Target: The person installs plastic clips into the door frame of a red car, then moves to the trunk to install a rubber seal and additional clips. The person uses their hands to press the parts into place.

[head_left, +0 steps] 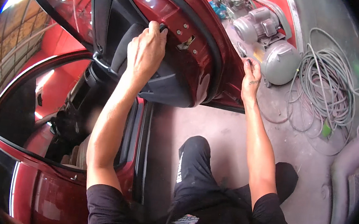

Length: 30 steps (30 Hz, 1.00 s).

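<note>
A dark red car door (226, 69) stands open in front of me, with its black inner trim panel (111, 16) facing left. My left hand (145, 49) is closed over the panel's upper edge, thumb and fingertips by the door's end face. Just below those fingertips sits the metal latch opening (187, 42), with several screws around it. At the outer side of the door, my right hand (251, 77) has its fingers curled in and the thumb up. Something small and dark shows at its fingertips, too little to name; whether the hand touches the door is unclear.
The red car body (57, 195) with its open doorway lies at left. Beyond the door stands a grey air compressor (280, 61). A coiled hose (327, 86) hangs or lies at right, with loops reaching the floor (225, 129). A thick pale duct (342, 177) runs along the right edge.
</note>
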### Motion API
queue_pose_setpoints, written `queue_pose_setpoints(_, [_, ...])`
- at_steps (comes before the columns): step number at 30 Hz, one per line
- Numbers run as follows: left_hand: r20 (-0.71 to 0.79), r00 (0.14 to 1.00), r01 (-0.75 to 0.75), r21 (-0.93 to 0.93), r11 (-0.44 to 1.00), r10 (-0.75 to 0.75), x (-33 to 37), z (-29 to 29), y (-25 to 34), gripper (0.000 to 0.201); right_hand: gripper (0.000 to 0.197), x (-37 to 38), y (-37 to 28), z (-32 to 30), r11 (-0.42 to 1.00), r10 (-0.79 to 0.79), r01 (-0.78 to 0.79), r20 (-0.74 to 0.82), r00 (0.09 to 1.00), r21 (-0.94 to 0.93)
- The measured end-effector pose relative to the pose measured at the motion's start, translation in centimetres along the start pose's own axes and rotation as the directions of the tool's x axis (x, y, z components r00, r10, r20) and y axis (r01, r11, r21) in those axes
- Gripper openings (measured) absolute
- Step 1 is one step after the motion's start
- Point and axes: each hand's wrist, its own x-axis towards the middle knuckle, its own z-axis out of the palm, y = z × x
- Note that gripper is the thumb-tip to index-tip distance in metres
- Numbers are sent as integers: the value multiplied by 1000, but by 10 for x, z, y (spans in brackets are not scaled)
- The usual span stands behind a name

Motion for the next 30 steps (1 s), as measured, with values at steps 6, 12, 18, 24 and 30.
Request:
queue_pose_setpoints(6, [-152, 946, -285, 21, 958, 285, 13, 11, -19, 36, 27, 5, 2, 1, 997, 41, -39, -20, 999, 71])
queue_pose_setpoints(12, [574, 770, 618, -779, 103, -277, 7, 4, -5, 39, 26, 2, -1, 3, 1000, 18, -18, -14, 1000, 24])
queue_pose_setpoints(18, [-118, 987, -109, -5, 994, 107, 6, 1, -10, 31, 28, 2, -3, 4, 997, 15, -12, -26, 1000, 76])
queue_pose_setpoints(24, [-22, 990, -140, 73, 988, 142, 11, 5, -16, 35, 26, 2, -2, 2, 1000, 10, -9, -23, 1000, 23])
queue_pose_setpoints(30, [446, 819, 571, -704, 423, -362, 14, 1, -2, 42, 24, 2, -1, 4, 1000, -4, 4, -38, 999, -1])
